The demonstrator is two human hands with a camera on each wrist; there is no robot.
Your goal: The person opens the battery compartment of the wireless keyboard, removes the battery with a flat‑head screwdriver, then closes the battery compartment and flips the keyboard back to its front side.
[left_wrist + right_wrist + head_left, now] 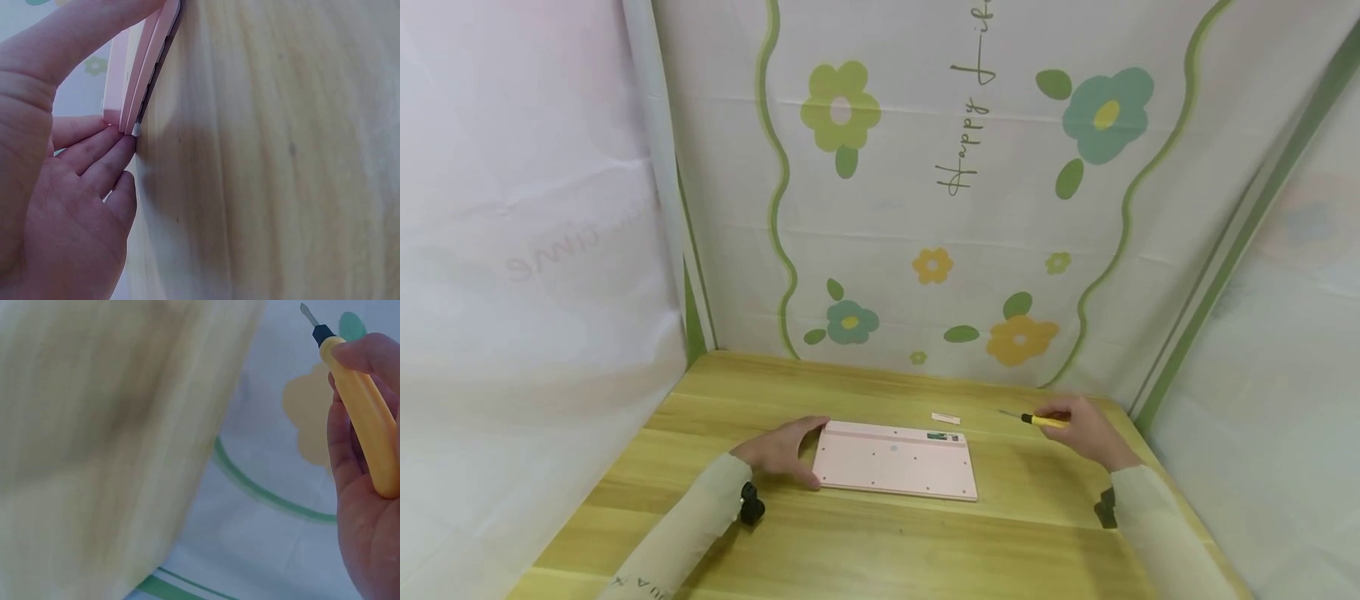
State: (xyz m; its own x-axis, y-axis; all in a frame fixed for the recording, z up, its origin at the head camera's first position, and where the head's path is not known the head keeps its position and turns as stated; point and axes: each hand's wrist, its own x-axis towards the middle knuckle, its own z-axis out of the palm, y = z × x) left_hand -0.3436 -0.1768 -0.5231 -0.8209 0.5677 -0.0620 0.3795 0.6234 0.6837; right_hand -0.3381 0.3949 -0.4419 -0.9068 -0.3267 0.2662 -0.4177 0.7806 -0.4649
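A pink keyboard (pixel 887 467) lies on the wooden table with its flat back up, dotted with several small screw holes or screws. A green and dark label is near its far right corner. My left hand (pixel 782 450) holds its left end, thumb at the near corner and fingers at the far one. In the left wrist view the fingertips touch the edge of the keyboard (pixel 114 94), and a dark layer shows beneath the pink. My right hand (pixel 1086 429) grips a screwdriver (pixel 362 419) with a yellow handle, black collar and metal tip, above the table and apart from the keyboard.
Behind the keyboard lies a small whitish strip (pixel 946 418). The wood-grain table (pixel 820 550) ends at a white cloth wall (pixel 887 208) printed with flowers. Further pale cloth walls rise on the left and right sides.
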